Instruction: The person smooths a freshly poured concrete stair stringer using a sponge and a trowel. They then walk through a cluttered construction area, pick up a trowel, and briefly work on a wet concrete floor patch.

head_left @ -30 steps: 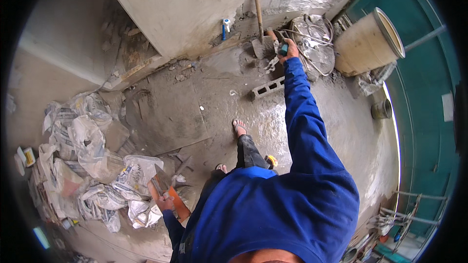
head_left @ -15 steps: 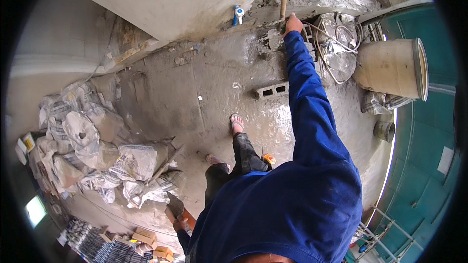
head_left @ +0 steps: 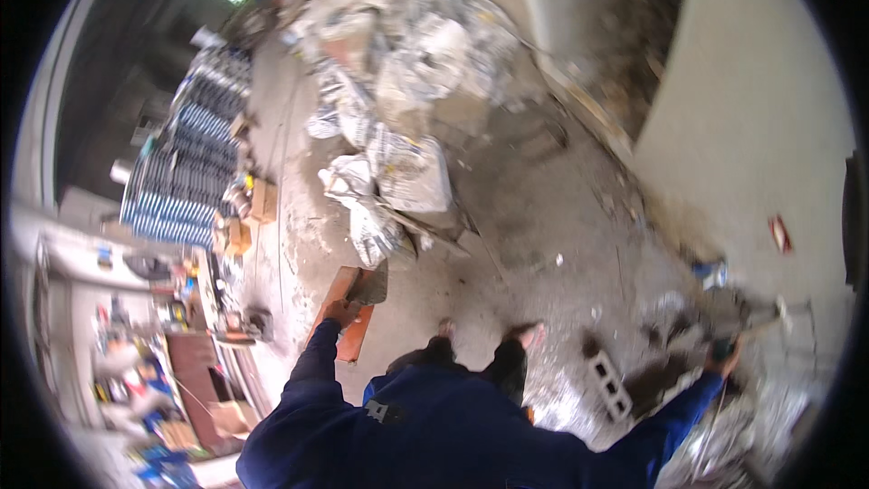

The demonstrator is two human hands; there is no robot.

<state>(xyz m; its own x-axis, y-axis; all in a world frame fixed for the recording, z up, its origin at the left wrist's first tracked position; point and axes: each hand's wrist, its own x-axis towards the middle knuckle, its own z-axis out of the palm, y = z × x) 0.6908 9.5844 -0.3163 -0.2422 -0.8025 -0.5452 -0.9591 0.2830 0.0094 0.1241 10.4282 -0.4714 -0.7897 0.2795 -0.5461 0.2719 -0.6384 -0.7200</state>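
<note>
My left hand [head_left: 342, 311], left of my body, is closed around an orange rectangular board [head_left: 356, 337] and a trowel whose grey blade [head_left: 369, 288] lies over it. Which handle sits in the fingers is hidden. At the far right, with the arm stretched out, my right hand [head_left: 721, 358] is closed on a long wooden-handled tool [head_left: 760, 330] with a thin crosspiece at its end. Motion blur softens this hand and the tool.
A hollow concrete block [head_left: 609, 386] lies on the wet grey floor, left of my right hand. Crumpled sacks [head_left: 407, 172] are heaped ahead. Stacked striped goods [head_left: 186, 158] and cardboard boxes [head_left: 262, 201] stand at the left. A pale wall [head_left: 751, 127] rises at the right.
My view has swung to the left, bringing the sacks and stacked goods toward the middle. My left hand now shows more fully with the orange board and trowel; my right arm remains stretched out.
</note>
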